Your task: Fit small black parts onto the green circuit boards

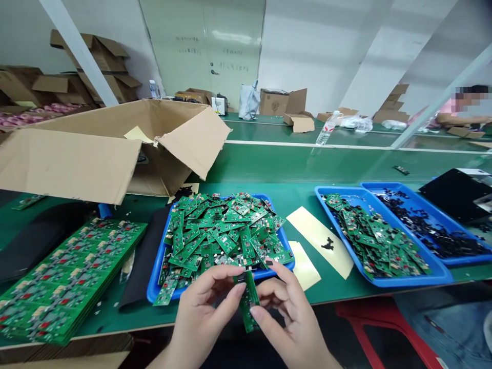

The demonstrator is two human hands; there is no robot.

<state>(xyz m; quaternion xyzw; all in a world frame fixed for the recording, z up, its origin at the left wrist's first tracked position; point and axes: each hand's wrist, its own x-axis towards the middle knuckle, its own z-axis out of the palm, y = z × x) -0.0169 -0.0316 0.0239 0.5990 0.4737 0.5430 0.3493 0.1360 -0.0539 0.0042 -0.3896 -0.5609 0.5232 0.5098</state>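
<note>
Between my two hands, in front of the middle blue tray (152, 279), is a small green circuit board (250, 292), tilted with its lower end toward me. My left hand (209, 305) pinches the upper end between thumb and index finger, beside a black part on the board. My right hand (290, 315) has its thumb on the board's lower face and the other fingers curled behind its right edge. Its index finger is raised, with a small dark piece at the tip that I cannot make out. Many similar green boards (225, 241) are heaped in the tray behind.
Left are stacked uncut board panels (73, 277) and an open cardboard box (73, 159). To the right lie yellow paper sheets (307, 225) with black pieces (327, 244), a blue tray of boards (407, 282) and another with black parts (426, 220). A person (461, 110) sits far right.
</note>
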